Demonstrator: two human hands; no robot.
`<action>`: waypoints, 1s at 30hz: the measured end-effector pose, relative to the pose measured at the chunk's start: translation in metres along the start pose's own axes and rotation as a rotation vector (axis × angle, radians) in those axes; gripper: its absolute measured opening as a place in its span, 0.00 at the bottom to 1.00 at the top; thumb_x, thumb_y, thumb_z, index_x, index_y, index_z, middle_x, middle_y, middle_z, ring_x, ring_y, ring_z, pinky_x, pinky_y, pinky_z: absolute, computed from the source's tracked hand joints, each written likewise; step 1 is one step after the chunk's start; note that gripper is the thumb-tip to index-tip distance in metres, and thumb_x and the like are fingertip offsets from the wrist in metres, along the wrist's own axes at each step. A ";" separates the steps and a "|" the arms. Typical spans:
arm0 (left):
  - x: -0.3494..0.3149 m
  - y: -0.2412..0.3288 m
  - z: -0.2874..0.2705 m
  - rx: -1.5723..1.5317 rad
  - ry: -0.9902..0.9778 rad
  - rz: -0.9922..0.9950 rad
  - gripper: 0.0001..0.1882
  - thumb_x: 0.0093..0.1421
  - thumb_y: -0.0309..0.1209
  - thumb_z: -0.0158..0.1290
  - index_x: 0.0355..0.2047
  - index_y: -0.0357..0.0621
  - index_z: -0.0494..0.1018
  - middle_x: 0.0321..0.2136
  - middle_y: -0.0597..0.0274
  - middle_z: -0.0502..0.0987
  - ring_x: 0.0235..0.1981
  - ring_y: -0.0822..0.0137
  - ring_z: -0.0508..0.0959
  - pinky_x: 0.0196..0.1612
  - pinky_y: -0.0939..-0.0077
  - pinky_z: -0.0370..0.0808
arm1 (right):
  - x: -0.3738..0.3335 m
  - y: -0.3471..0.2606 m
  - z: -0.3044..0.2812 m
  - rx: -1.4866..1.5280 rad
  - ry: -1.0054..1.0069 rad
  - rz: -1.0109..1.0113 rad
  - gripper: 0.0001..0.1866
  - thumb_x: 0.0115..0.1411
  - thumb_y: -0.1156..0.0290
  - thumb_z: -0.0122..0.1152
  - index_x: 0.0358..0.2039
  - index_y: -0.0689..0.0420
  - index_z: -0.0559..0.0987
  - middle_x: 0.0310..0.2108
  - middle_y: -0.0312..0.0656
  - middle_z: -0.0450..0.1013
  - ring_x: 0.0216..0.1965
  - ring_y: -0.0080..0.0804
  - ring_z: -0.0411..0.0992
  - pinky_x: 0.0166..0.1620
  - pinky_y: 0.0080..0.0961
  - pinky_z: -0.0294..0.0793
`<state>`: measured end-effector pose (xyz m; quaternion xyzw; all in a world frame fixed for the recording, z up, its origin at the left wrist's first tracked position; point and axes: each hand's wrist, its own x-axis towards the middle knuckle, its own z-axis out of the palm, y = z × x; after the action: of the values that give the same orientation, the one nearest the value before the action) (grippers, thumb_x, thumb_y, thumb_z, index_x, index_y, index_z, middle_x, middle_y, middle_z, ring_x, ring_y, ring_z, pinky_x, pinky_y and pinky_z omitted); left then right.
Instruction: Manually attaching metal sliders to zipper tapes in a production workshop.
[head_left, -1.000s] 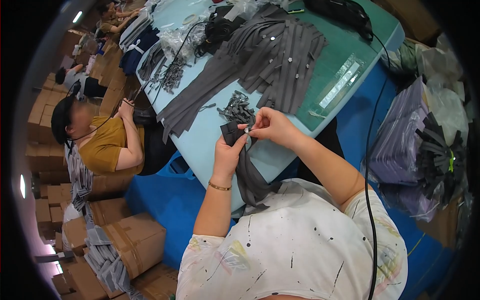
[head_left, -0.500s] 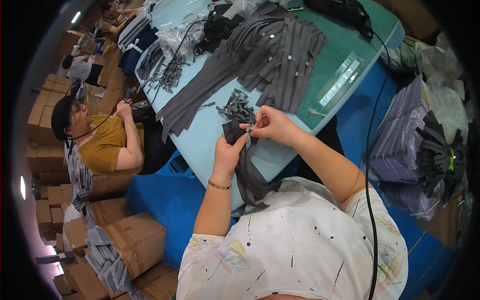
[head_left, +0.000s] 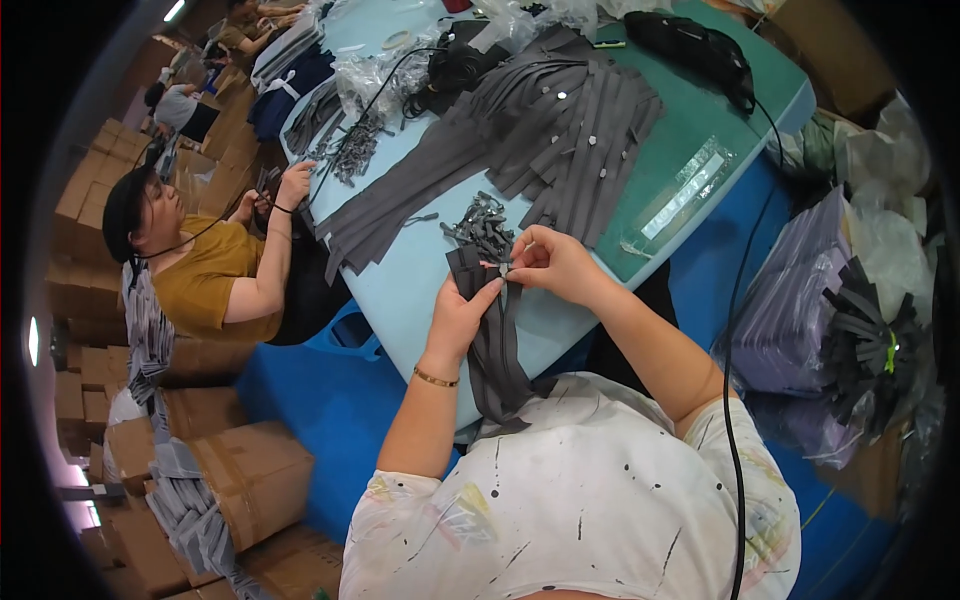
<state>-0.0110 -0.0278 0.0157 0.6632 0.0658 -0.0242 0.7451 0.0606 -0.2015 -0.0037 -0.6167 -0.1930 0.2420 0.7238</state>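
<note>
**Held grey zipper strips (head_left: 497, 365) over the near corner of the pale blue table (head_left: 410, 290)**

Pinched the strips near their top end and let the lengths hang toward six o'clock, over the table edge and close to the white shirt (head_left: 580, 480); could not tell whether touching it. Judged light, soft and limp along the cloth, a little stiffer along the teeth, hardly slippery or fragile. Looked best taken flat between thumb and finger, close beside the small silvery piece (head_left: 504, 268) at the top; probably drooped or twisted if taken lower down.

Closed the left hand (head_left: 460, 312) around the strips, thumb laid over the front, most other fingers hidden behind. Narrowed the right hand (head_left: 553, 268) to a thumb-and-forefinger pinch at the silvery piece, with the remaining fingers loosely curled. Angled the left forearm in from seven o'clock, the right from four, both elbows bent, wrists off the table.

Saw a pile of small metallic pulls (head_left: 482, 228) just beyond the fingertips, near twelve o'clock; a broad heap of grey strips (head_left: 560, 120) toward one; a green mat (head_left: 690, 120) at two; a co-worker in a mustard top (head_left: 225, 280) at nine; cartons (head_left: 260, 480) between seven and eight.
</note>
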 end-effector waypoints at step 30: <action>0.000 0.000 0.000 0.196 0.008 -0.131 0.10 0.54 0.33 0.57 0.30 0.38 0.75 0.21 0.72 0.74 0.16 0.82 0.66 0.19 0.88 0.64 | -0.004 -0.007 0.002 -0.086 0.008 0.008 0.13 0.53 0.79 0.59 0.40 0.58 0.79 0.31 0.35 0.76 0.32 0.15 0.71 0.36 0.12 0.70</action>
<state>-0.0108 -0.0283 0.0159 0.7271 0.1095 -0.0766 0.6734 0.0567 -0.2028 0.0033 -0.6488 -0.1978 0.2343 0.6964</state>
